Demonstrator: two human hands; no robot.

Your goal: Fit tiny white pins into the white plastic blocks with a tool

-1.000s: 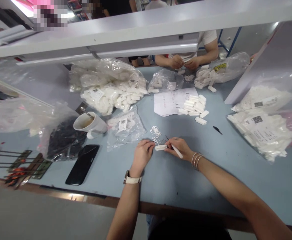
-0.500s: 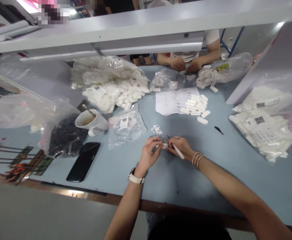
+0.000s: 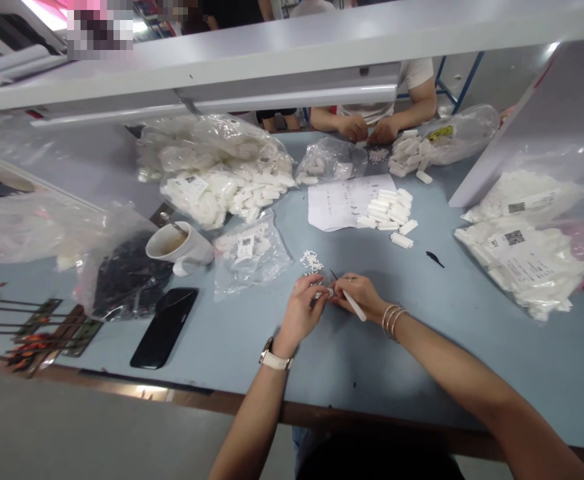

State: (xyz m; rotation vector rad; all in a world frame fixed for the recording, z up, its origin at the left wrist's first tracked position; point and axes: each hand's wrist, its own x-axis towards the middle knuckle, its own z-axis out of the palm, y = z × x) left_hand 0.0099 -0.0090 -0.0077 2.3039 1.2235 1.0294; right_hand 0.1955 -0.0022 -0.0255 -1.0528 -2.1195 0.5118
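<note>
My left hand (image 3: 302,312) is closed in a pinch on a small white plastic part (image 3: 329,293), mostly hidden by the fingers. My right hand (image 3: 363,297) grips a white-handled tool (image 3: 355,307) with a thin dark tip; its exact kind is unclear. The fingers of both hands meet closely around the part, low over the table. Just beyond them lies a heap of tiny white pieces (image 3: 311,261). Farther off, a pile of white plastic casings (image 3: 389,210) rests partly on a printed paper sheet (image 3: 333,205).
A cup with a spoon (image 3: 187,250), a black phone (image 3: 165,327) and a clear bag (image 3: 252,257) are to the left. Large bags of white parts (image 3: 227,193) stand behind; more bags (image 3: 527,260) sit right. Opposite, a person's hands (image 3: 355,128) work under the shelf (image 3: 292,57).
The white part in my left hand shows less now, as the fingers have turned over it. My right hand keeps hold of the tool. The whole view has shifted slightly.
</note>
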